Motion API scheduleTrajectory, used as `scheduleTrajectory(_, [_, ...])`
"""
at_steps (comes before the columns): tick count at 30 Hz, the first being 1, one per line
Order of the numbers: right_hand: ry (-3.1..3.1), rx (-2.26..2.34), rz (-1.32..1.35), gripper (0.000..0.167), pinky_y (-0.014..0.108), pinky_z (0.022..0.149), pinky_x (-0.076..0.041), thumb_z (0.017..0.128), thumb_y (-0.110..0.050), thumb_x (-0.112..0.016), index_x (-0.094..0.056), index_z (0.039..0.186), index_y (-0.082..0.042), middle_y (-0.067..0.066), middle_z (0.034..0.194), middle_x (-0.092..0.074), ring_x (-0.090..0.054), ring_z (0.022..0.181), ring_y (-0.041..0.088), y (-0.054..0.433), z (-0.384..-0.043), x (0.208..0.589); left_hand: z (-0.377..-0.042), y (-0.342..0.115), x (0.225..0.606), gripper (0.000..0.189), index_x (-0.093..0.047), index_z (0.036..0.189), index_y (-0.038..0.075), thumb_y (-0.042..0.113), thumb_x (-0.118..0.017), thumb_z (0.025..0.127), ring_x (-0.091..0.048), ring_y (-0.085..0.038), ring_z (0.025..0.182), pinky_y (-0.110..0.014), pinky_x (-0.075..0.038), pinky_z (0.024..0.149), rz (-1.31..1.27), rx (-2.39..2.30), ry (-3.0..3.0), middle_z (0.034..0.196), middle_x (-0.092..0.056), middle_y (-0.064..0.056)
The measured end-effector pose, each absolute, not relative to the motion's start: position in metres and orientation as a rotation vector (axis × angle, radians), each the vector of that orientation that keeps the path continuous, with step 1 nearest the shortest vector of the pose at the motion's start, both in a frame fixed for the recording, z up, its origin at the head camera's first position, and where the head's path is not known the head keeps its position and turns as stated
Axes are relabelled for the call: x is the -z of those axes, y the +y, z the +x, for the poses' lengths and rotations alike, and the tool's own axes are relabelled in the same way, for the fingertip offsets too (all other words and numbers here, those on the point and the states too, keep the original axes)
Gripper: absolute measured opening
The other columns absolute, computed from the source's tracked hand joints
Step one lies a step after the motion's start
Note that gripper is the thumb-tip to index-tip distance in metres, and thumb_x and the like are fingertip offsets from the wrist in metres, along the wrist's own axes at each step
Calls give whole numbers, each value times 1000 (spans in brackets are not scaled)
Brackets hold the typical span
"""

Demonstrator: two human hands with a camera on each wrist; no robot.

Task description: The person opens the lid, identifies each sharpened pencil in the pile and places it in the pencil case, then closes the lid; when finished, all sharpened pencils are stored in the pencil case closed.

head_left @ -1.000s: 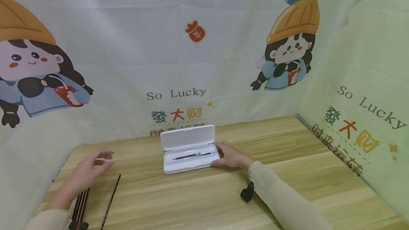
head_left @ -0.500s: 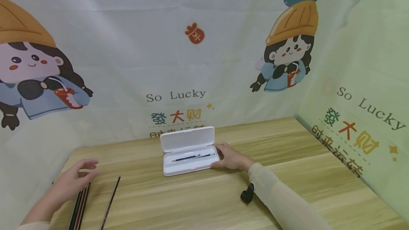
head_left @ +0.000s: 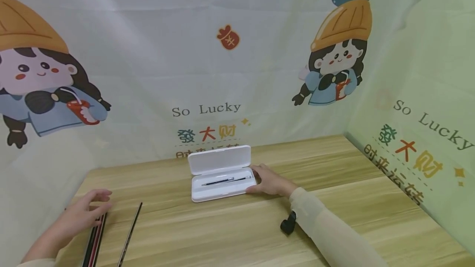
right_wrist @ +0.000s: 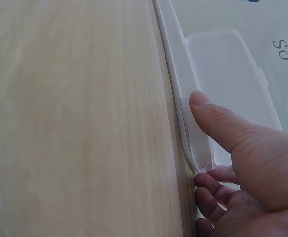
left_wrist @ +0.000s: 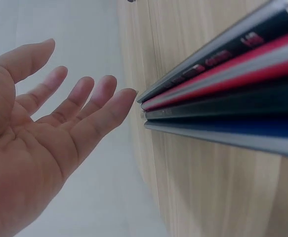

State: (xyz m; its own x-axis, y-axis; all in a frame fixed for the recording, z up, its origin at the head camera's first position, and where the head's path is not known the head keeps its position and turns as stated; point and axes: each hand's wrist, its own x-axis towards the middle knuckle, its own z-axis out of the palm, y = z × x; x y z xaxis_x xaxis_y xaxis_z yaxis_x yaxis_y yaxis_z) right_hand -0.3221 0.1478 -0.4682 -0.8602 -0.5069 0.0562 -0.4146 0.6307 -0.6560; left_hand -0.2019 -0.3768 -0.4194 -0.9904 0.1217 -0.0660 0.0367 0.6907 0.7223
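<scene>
At lower left, the left hand [head_left: 79, 216] has fingers spread over the pencils [head_left: 95, 238]; at centre, the right hand [head_left: 270, 180] holds the case [head_left: 222, 184], fingers curled.

Small black object [head_left: 288, 223] on wooden table [head_left: 352, 201]; cartoon backdrop [head_left: 148, 52].

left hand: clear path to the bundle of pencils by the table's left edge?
Probably yes. The left hand hangs open right beside the pencils, fingertips near their ends, with nothing between them. The lone pencil lies further right, apart and out of the way.
</scene>
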Motion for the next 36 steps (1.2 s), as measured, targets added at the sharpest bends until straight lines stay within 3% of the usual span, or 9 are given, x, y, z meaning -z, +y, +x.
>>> scheduleTrajectory(13, [2699,1073,-733,77,47,105,-41,85,-32,-84,-49,147,-4,10,123,-52,-49,115,24,148,-321,468,-206,-375,425,62,-24,148,-14,27,-49,109,-54,-54,118,-48,-59,83,166,-1202,2690,141,-33,-44])
scheduleTrajectory(30, [2702,1069,-752,77,49,106,-41,85,-32,-84,-49,147,-4,12,125,-51,-48,117,26,148,-320,469,-203,-372,422,60,-31,147,-12,29,-51,108,-52,-58,119,-48,-59,77,201,-1112,2735,141,-39,-42])
scheduleTrajectory(36, [2704,1060,-752,77,49,108,-40,85,-32,-84,-48,147,-3,14,129,-51,-48,120,28,148,-320,470,-203,-367,424,60,-30,148,-11,27,-52,108,-54,-53,119,-47,-59,79,203,-1160,2687,143,-38,-41])
